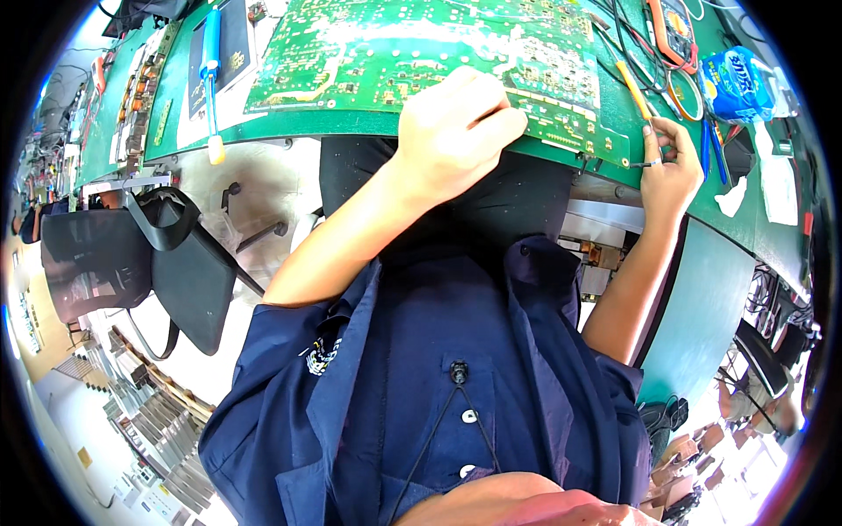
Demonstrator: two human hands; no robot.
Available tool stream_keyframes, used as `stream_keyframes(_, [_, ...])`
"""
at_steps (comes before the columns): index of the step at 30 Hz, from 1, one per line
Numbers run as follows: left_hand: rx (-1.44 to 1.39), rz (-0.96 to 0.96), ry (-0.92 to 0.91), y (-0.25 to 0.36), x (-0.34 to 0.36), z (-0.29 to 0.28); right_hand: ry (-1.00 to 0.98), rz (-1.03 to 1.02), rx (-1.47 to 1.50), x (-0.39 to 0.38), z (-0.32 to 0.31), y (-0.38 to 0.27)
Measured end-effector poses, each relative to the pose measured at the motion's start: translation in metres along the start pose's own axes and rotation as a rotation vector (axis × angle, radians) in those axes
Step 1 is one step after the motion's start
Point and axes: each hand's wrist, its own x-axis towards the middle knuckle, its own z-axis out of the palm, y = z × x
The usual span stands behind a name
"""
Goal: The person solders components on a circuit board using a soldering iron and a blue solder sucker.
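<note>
Curls left hand (458,136) into a fist over board (307,74) at twelve o'clock, bends right hand (671,168) at yellow tool (631,88), two o'clock, with unclear grip, risking scratches from a slip.

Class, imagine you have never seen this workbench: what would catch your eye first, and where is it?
Probably the large green circuit board across the top middle, with the person's curled left hand at its near edge. By the board's right corner, the right hand is at the lower end of a slim yellow-orange tool handle. A shiny blue plastic packet stands out at upper right.
</note>
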Motion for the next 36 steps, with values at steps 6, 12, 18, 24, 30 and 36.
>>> stream_keyframes(6, [-0.021, -0.070, 0.022, 0.004, -0.003, 0.001, 0.144, 0.044, 0.160, -0.002, 0.006, 0.000])
stream_keyframes(12, [-0.178, -0.192, -0.086, 0.012, 0.002, -0.014, 0.046, -0.014, 0.053, -0.006, 0.007, -0.002])
stream_keyframes(18, [-0.422, -0.214, -0.045, 0.035, -0.020, -0.036, -0.003, -0.030, -0.003, -0.004, 0.006, -0.008])
stream_keyframes(24, [-0.465, -0.433, -0.314, 0.024, -0.050, -0.055, -0.134, -0.137, -0.142, 0.011, -0.003, -0.021])
stream_keyframes(30, [-0.548, -0.577, -0.340, 0.015, -0.056, -0.066, -0.335, 0.121, 0.405, 0.069, -0.027, -0.073])
stream_keyframes(36, [-0.623, -0.581, -0.298, 0.014, -0.063, -0.074, -0.796, 0.248, 0.881, 0.150, 0.032, -0.109])
